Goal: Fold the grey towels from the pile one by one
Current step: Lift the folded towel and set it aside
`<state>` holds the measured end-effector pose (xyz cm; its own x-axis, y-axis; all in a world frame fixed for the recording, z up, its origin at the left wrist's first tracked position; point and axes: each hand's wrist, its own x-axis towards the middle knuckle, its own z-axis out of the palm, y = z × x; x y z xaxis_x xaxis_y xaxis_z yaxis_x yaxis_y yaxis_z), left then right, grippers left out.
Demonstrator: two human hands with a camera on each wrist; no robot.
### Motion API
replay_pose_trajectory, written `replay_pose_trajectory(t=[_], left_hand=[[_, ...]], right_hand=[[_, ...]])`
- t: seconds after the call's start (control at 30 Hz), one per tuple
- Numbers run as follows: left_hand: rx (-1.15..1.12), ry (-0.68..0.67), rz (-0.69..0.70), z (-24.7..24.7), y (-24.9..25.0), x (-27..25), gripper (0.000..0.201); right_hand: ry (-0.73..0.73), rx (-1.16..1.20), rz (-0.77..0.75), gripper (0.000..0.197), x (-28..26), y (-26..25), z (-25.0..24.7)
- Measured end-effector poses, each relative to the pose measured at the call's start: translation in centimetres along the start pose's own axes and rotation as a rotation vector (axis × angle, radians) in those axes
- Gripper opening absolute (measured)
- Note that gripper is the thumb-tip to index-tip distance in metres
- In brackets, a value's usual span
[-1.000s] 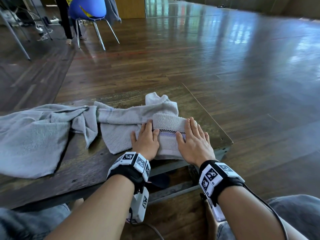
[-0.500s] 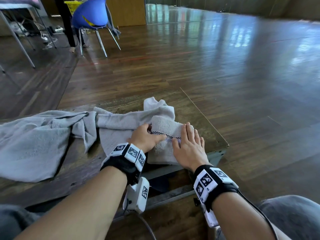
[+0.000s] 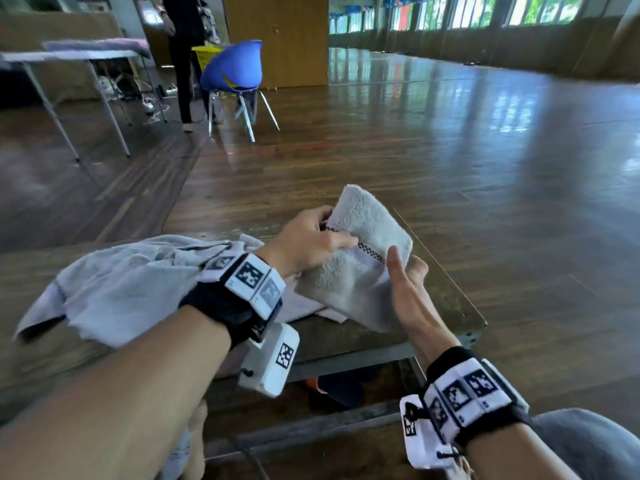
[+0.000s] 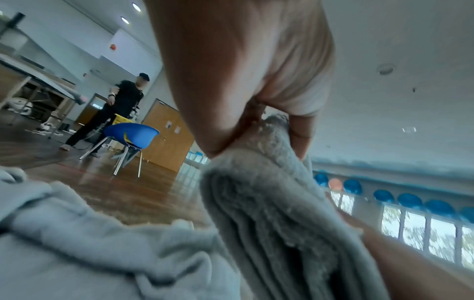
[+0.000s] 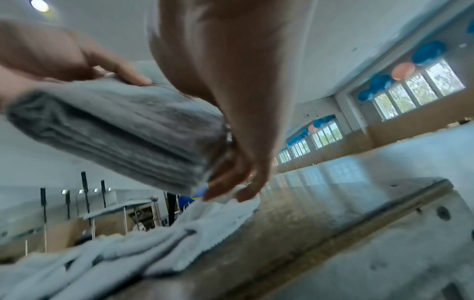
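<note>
A folded grey towel (image 3: 360, 237) with a checkered band is held tilted above the right end of the low wooden table (image 3: 446, 299). My left hand (image 3: 308, 242) grips its upper left edge, thumb on top. My right hand (image 3: 405, 282) holds its right side, thumb on the face and fingers underneath. The left wrist view shows the towel's stacked layers (image 4: 269, 213) pinched by my left hand (image 4: 259, 138). The right wrist view shows the same bundle (image 5: 115, 125) with my right hand's fingers (image 5: 231, 182) curled beneath it. The pile of loose grey towels (image 3: 131, 282) lies on the table to the left.
The table's right edge (image 3: 433, 258) drops to a shiny wooden floor. A blue chair (image 3: 235, 71) and a standing person (image 3: 183, 46) are far back left, next to a folding table (image 3: 69, 57). My knee (image 3: 588, 441) is at the lower right.
Both hands went from pressing the folded towel flat on the table to gripping it and lifting it off the surface, tilted. The head view has risen towards the room.
</note>
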<state>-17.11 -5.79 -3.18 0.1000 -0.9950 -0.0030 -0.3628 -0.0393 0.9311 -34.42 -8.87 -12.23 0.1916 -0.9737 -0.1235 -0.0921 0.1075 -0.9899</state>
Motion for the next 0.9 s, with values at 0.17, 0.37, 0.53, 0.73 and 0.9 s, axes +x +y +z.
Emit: replay_pose_trajectory(t=[0.17, 0.37, 0.53, 0.73, 0.9], left_hand=[[-0.009, 0.127, 0.014, -8.5, 1.6, -4.6, 0.033], [-0.042, 0.511, 0.064, -18.6, -1.1, -13.9, 0.030], [-0.045, 0.803, 0.049, -26.4, -5.9, -24.3, 0.026], [-0.217, 1.000, -0.186, -31.9, -14.9, -37.1, 0.018], [-0.193, 1.033, -0.503, -30.9, -25.0, -45.1, 0.014]], right_hand=[[-0.244, 0.174, -0.107, 0.068, -2.0, -5.0, 3.5], [-0.482, -0.067, -0.298, 0.025, -4.7, -13.6, 14.5], [-0.772, -0.302, -0.371, 0.024, -9.0, -17.3, 27.5], [-1.059, -0.438, -0.233, 0.027, -17.1, -12.8, 42.7], [-1.192, -0.499, 0.114, 0.020, -22.4, -1.4, 49.3]])
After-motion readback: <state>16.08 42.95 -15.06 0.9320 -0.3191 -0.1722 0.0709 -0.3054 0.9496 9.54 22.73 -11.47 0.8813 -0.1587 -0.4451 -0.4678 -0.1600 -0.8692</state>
